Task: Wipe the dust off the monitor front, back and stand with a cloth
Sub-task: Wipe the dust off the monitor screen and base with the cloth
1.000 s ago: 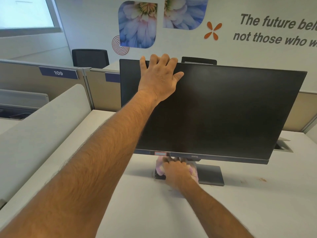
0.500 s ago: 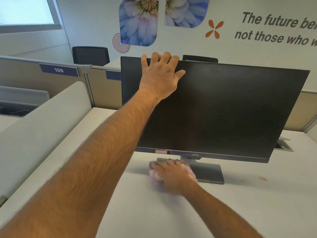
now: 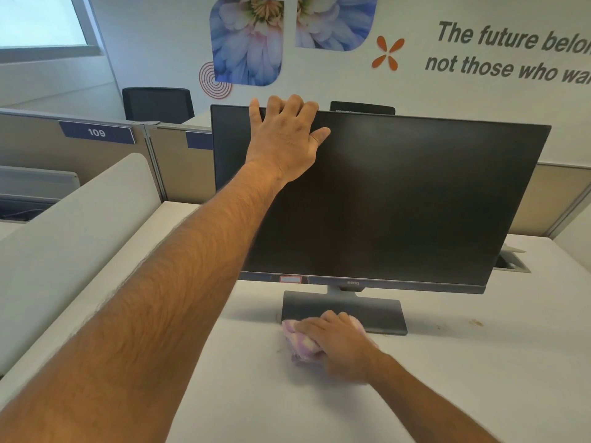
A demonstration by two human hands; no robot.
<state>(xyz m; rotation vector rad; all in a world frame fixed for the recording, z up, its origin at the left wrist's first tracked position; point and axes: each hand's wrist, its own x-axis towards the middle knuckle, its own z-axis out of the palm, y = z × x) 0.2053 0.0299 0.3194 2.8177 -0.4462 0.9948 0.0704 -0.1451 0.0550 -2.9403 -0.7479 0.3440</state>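
On the surface (image 3: pixel 224 394), my right grip (image 3: pixel 339 343) clutches the cloth (image 3: pixel 300 342) at the stand (image 3: pixel 342 310); left grip (image 3: pixel 284 135) hooks the monitor (image 3: pixel 399 203) top.

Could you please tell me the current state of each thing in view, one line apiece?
monitor: screen dark, upright on its stand.
stand base: flat on the desk, front edge touched by the cloth.
cloth: bunched, pressed under the right hand.
left hand: fingers hooked over the monitor's top edge.
right hand: holds the cloth on the desk.
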